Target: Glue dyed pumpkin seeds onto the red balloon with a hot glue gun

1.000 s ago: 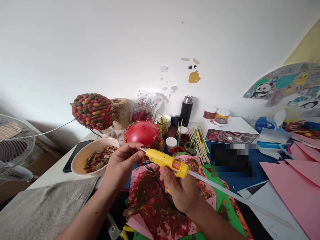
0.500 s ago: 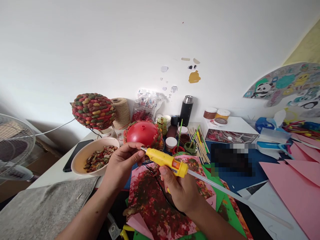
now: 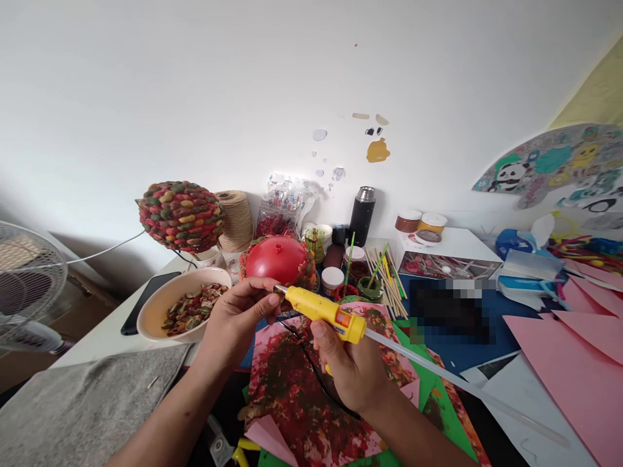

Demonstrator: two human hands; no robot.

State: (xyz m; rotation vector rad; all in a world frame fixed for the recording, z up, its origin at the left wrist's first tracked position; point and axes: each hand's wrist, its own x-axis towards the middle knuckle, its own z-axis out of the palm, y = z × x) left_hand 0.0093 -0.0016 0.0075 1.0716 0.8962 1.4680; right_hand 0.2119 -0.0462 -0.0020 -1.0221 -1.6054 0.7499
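Note:
My right hand [image 3: 357, 370] is wrapped round a yellow hot glue gun [image 3: 316, 308], its thumb on the side. A long clear glue stick [image 3: 462, 383] sticks out of the gun's back end, and a black cord hangs below. The fingers of my left hand [image 3: 238, 318] are pinched together right at the metal nozzle; whatever small thing lies between them is mostly hidden. Just behind the nozzle sits a red balloon [image 3: 275, 261] with painted shell-like pieces round its sides. To the left, a cream bowl [image 3: 150, 318] holds many loose painted pieces.
A ball covered in painted pieces [image 3: 180, 217] stands at the back left beside a twine spool [image 3: 235, 217]. Paint jars [image 3: 332, 280], wooden sticks [image 3: 389, 275] and a black flask [image 3: 363, 217] line the back. Paint-stained paper [image 3: 302, 415] lies under my hands. Pink sheets [image 3: 549, 350] lie right.
Almost nothing differs. Both hands and the glue gun keep their places, with the nozzle at my left fingertips; the view has shifted very slightly.

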